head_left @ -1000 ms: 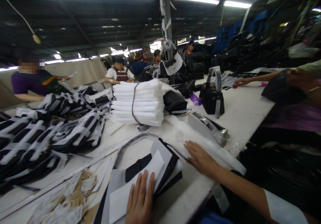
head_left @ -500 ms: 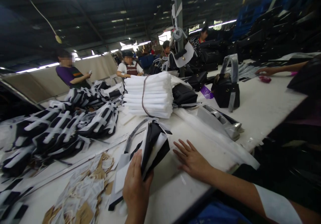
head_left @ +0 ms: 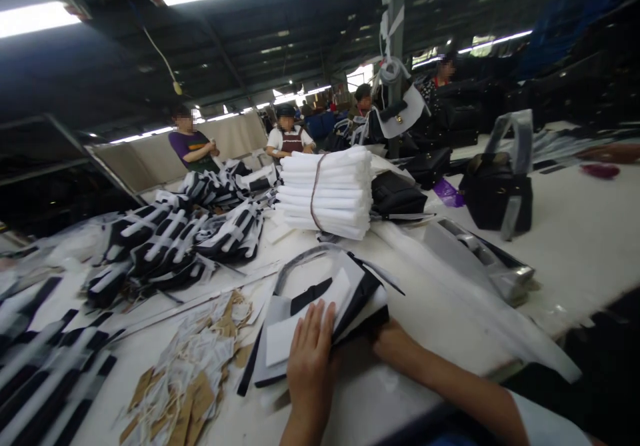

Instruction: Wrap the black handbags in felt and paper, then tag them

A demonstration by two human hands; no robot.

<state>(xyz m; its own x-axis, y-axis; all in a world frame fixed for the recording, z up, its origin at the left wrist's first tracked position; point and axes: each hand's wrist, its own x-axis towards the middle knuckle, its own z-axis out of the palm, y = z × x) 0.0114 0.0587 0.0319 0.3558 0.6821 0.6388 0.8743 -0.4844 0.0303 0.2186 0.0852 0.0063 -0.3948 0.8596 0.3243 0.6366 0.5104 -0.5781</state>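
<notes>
A black handbag with white and grey wrapping lies tilted on the table in front of me, its wrapped handle arching toward the back. My left hand grips its near side, with long fingers over the white sheet and the thumb mostly hidden below. At the bag's right end is my right hand, its fingers out of sight behind or under the bag. Left of the bag lies a heap of paper tags with strings, some brown and some white.
Behind the bag stands a tied stack of white padding. Wrapped black bags pile up at the left. A black handbag stands upright at the right, near grey wrapped pieces. Several people work beyond the table.
My right hand has gone from spread above the table to the bag's right end. The bag has tipped over, showing more of its wrapped side. The view has swung left.
</notes>
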